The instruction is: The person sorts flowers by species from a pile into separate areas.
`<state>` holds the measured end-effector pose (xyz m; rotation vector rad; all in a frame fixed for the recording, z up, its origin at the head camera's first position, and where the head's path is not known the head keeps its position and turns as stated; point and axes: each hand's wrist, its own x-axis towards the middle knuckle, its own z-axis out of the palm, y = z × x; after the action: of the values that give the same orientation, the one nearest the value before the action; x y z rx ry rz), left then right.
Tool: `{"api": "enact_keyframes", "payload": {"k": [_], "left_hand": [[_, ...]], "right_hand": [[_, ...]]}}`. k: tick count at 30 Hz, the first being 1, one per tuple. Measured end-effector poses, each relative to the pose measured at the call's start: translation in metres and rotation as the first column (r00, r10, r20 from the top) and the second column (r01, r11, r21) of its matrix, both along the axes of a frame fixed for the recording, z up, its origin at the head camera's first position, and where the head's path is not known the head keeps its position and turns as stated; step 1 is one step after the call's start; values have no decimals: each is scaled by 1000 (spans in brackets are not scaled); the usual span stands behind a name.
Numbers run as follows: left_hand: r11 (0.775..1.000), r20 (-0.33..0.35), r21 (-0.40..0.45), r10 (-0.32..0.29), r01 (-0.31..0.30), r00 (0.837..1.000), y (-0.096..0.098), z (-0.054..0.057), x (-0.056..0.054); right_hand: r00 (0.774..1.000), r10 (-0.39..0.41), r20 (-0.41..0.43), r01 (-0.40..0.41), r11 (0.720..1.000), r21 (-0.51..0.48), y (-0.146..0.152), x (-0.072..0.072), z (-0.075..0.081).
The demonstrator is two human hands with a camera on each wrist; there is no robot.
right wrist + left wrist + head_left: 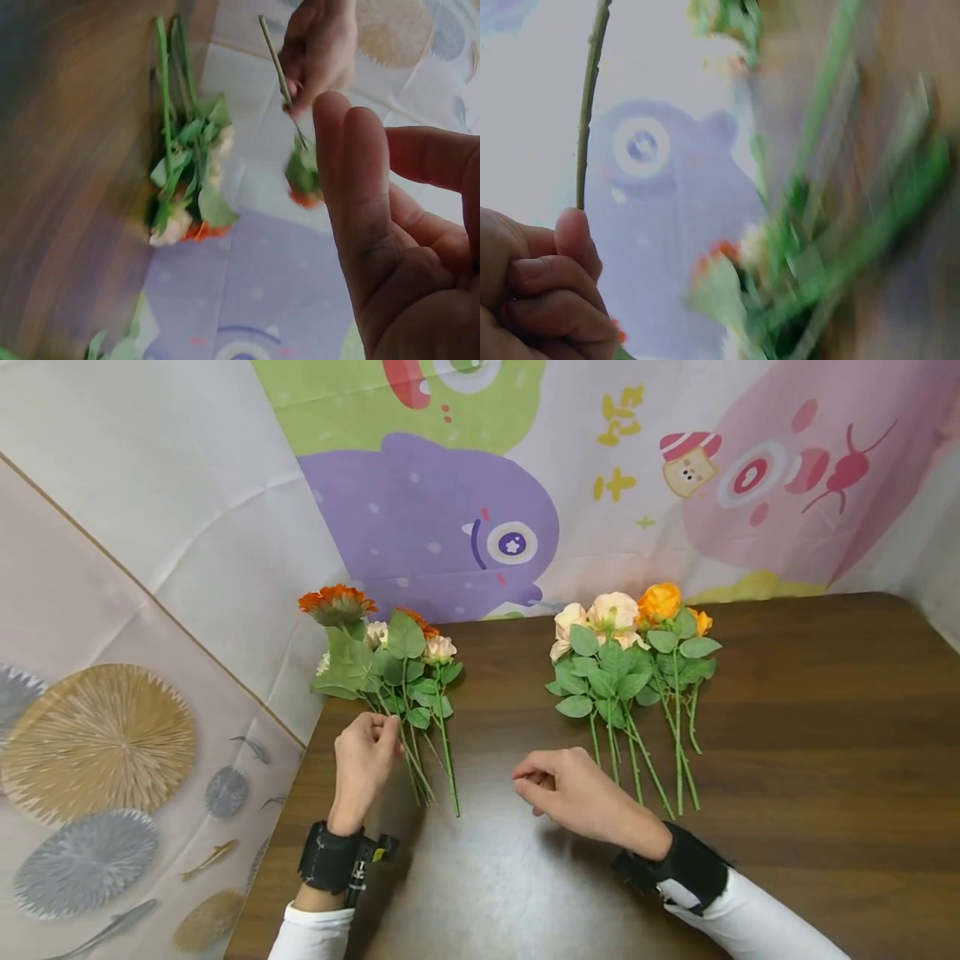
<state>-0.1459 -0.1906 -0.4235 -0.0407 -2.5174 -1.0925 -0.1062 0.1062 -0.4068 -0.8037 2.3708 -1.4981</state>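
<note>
My left hand (363,758) pinches the stem of an orange daisy-like flower (337,602) over the table's left side. In the left wrist view, its bare green stem (586,112) rises from between thumb and curled fingers. Beneath and beside that flower lies a bunch with a pale peach flower (440,649) and another orange bloom (418,622); the held flower overlaps them in the head view. My right hand (577,793) hovers over the middle of the table, fingers loosely bent, nothing in it. In the right wrist view its fingers (360,172) are bare.
To the right lies a second group, peach roses (613,614) beside orange roses (660,602), stems toward me. The brown wooden table (810,760) meets a cartoon-printed cloth (442,527) at the back and a shell-patterned cloth (217,693) on the left.
</note>
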Motion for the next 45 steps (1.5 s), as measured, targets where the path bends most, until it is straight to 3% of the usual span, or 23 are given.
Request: {"api": "enact_keyframes", "payload": {"k": [2,5,9,12,18,22,24,27,32,36,40,45], "left_hand": [[997,-51,31,-76,77,996,19,3,9],[976,-105,73,-197,205,975,49,5,24],[925,-175,79,-354,372,919,84,4,40],[883,-234,50,-443,466,865,103,2,48],[809,-302,0,-561,588,771,126,2,57],[773,-302,-42,-613,633,730,131,-1,60],[764,-305,-52,-625,643,718,129,-3,61],[781,-307,-74,-610,620,731,121,-7,63],[848,-240,-87,-527,522,815,101,-11,72],[870,-168,-65,-493,489,854,93,-11,79],[871,-145,-60,-491,487,859,92,-10,81],[856,-119,-66,-517,513,848,96,-11,80]], "right_hand": [[1000,6,0,-6,1000,-21,-3,3,1],[1000,-15,-12,14,999,-41,-6,7,1],[998,-62,-10,61,997,-52,-5,16,-2],[993,-114,24,115,990,-78,-1,26,-6],[973,-230,-1,227,962,-155,11,41,-14],[964,-266,-9,258,940,-223,22,49,-17],[954,-300,4,292,927,-234,32,52,-16],[929,-370,-14,359,910,-206,55,50,-11],[862,-486,-144,482,874,-66,116,27,-4],[818,-546,-180,569,814,115,182,4,-1],[807,-583,-95,583,761,284,245,-19,-7],[783,-622,6,562,711,422,299,-34,-21]]}}
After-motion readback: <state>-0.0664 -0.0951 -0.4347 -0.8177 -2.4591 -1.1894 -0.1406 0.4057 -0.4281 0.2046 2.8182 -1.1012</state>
